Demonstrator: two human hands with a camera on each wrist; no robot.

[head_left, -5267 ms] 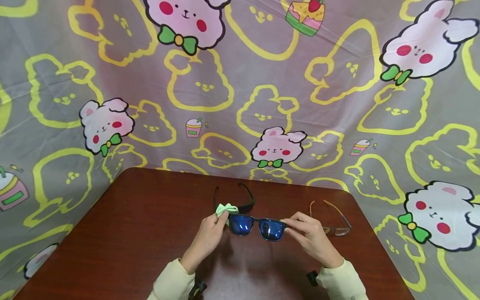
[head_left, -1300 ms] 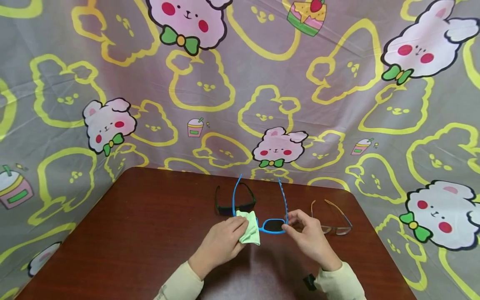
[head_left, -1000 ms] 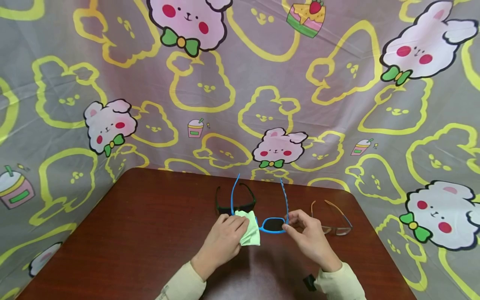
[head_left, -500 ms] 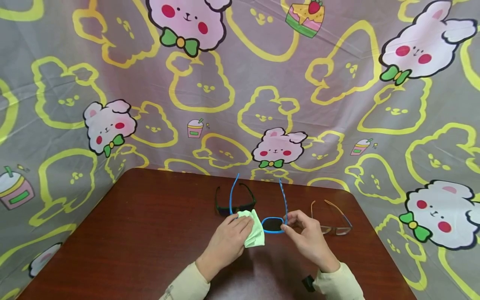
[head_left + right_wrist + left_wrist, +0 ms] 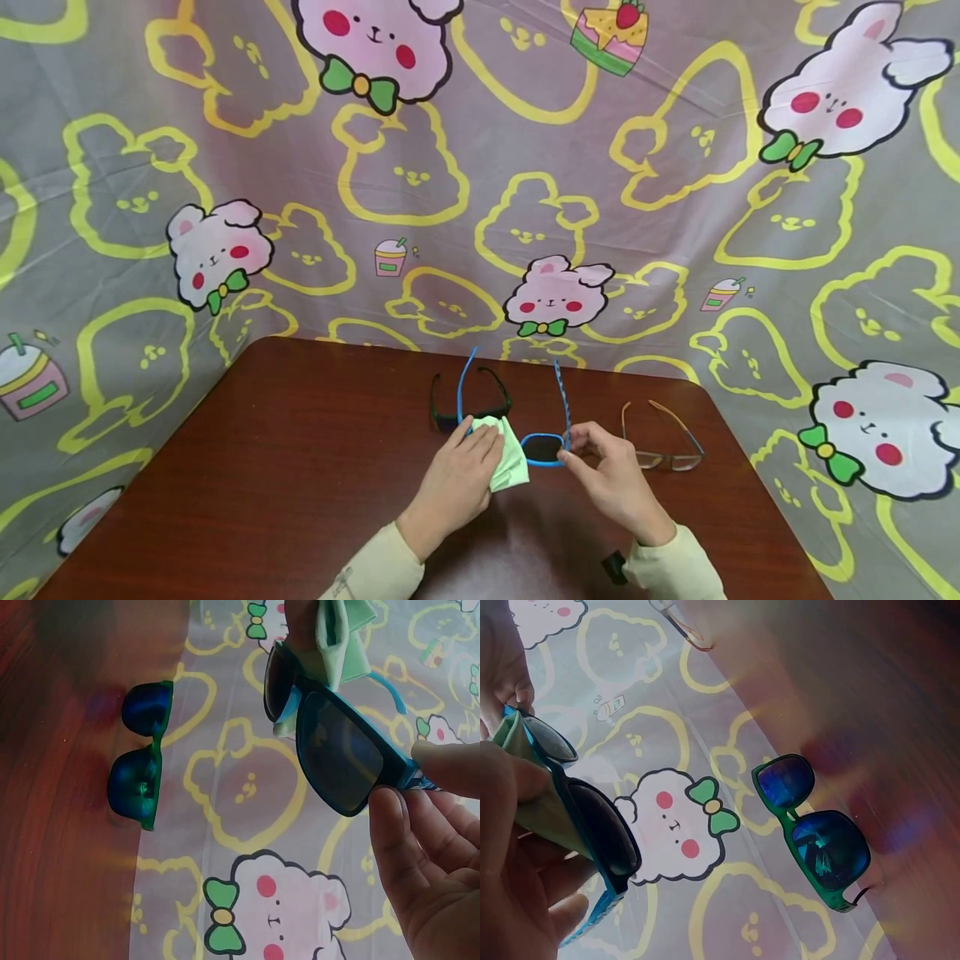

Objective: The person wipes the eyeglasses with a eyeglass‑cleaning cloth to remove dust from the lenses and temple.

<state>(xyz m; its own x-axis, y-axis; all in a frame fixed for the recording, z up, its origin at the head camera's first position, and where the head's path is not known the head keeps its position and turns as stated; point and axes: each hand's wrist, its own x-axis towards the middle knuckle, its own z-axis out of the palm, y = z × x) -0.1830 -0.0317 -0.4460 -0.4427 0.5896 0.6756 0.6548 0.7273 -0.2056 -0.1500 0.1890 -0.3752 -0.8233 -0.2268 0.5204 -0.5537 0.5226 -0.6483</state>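
Pale green cloth (image 5: 510, 463), head view: we see it gripped by the left hand (image 5: 448, 490), covering the left lens of the blue-framed sunglasses (image 5: 543, 450).
Blue frame, head view: we find it held above the table (image 5: 300, 467) between both hands, its long axis running left to right, temples pointing far. The left hand is nearer the covered lens; the right hand (image 5: 617, 482) pinches the right end by the hinge.
Other glasses, head view: we note dark-framed sunglasses (image 5: 447, 421) beyond the left hand, partly hidden, and clear-lensed glasses (image 5: 684, 462) at the right, partly behind the right hand.
Left fingers (image 5: 559, 874), left wrist view: we see them bent, the cloth between hand and lens; the hand is cut off, and we cannot tell how hard it presses.
Right fingertips (image 5: 390, 817), right wrist view: we see them closed on the temple's front end, its rear part hidden behind them; the cloth is cut off above.
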